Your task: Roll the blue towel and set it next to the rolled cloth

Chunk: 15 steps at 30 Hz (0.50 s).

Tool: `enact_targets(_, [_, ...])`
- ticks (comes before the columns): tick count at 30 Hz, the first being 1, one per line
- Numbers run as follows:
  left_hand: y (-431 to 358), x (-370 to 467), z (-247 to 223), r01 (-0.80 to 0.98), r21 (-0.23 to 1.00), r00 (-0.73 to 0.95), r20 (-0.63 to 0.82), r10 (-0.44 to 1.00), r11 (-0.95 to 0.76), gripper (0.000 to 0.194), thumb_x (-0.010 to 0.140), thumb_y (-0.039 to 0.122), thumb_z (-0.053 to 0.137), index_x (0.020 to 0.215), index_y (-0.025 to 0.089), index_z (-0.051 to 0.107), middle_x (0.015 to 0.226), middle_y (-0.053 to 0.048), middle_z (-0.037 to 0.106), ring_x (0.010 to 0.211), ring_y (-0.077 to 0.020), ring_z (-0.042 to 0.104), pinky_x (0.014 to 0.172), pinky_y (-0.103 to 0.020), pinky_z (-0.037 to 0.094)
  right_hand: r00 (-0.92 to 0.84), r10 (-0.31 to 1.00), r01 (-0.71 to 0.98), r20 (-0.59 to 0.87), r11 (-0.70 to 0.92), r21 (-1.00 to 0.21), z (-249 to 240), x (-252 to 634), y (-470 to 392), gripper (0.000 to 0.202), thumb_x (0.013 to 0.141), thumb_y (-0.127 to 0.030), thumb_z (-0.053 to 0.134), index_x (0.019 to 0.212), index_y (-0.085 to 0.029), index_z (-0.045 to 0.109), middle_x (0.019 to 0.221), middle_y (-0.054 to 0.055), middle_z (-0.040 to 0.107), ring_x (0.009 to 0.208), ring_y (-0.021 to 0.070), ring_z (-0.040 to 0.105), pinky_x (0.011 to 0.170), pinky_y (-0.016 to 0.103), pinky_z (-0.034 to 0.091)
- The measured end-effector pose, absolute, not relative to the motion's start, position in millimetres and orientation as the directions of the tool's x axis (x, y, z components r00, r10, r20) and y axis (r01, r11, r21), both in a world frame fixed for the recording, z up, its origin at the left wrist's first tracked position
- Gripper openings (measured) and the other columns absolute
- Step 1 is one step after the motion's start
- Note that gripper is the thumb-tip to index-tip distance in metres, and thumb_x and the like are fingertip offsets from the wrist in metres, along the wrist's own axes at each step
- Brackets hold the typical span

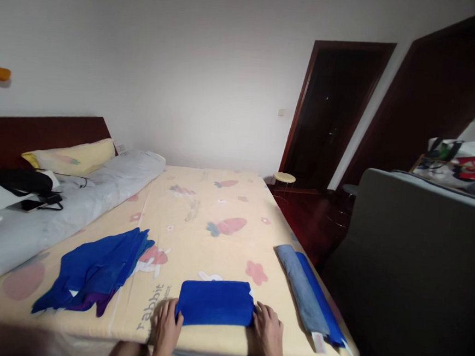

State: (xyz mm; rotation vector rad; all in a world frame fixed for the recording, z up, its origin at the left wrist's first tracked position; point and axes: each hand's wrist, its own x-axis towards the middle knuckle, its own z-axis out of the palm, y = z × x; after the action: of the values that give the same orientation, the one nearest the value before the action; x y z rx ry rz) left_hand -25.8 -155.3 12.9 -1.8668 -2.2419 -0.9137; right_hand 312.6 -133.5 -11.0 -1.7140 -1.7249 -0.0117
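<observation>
A: Head view, first entry?
B: Folded blue cloth, one, a flat rectangle lying at the near edge of the bed sheet, between the two hands.
A: Left hand?
B: At the cloth's left edge, thumb and fingertips touching it, palm down. Whether they pinch the fabric, I cannot tell.
A: Right hand?
B: At the right edge, fingers bent, fingertips touching. Pinched or merely resting: cannot tell.
A: Items to the left?
B: Loose blue garments, heaped and unfolded, with a purple patch at the near end. Beyond them, grey bedding, rolled lengthwise, bearing a dark phone-like device; a yellow pillow beside it, near the headboard.
A: To the right?
B: Grey-blue folded cloth, long and narrow, with a white tag at its near end; a blue strip of cloth just beside it, along the bed's edge.
A: Background?
B: Round-topped stool, pale yellow; dark door.
</observation>
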Motion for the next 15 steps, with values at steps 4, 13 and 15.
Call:
enact_targets(4, [-164.8, 0.3, 22.4, 0.933, 0.351, -0.107, 0.483, 0.869, -0.080, 0.034, 0.086, 0.015, 0.041, 0.109, 0.023, 0.064, 0.110, -0.007, 0.068, 0.105, -0.0209, 0.061, 0.088, -0.035, 0.047, -0.030, 0.857, 0.870, 0.514, 0.276, -0.410, 1.5, 286.3, -149.7, 0.031, 0.091, -0.030, 0.043, 0.118, -0.025, 0.057, 0.112, 0.011, 0.062, 0.102, 0.0245, 0.058, 0.084, 0.040, 0.044])
enact_targets(13, [-175.0, 66.2, 6.2, 0.893, 0.334, 0.179, 0.348, 0.920, -0.300, 0.054, 0.077, 0.004, 0.039, 0.123, 0.024, 0.058, 0.126, -0.005, 0.063, 0.120, -0.0206, 0.053, 0.102, -0.040, 0.039, -0.325, 0.865, 0.783, 0.382, 0.473, -0.404, 20.8, 211.6, -170.9, 0.044, 0.083, -0.024, 0.051, 0.127, -0.027, 0.049, 0.126, 0.007, 0.059, 0.109, 0.0247, 0.054, 0.091, 0.040, 0.040])
enact_targets(15, [-171.8, 60.0, 2.4, 0.910, 0.327, 0.145, 0.326, 0.934, -0.255, 0.055, 0.076, 0.004, 0.040, 0.122, 0.026, 0.059, 0.126, -0.004, 0.064, 0.120, -0.0216, 0.053, 0.102, -0.043, 0.037, -0.330, 0.873, 0.800, 0.359, 0.461, -0.385, 15.7, 217.6, -168.0, 0.049, 0.080, -0.019, 0.051, 0.128, -0.027, 0.049, 0.128, 0.007, 0.058, 0.110, 0.0248, 0.053, 0.092, 0.040, 0.039])
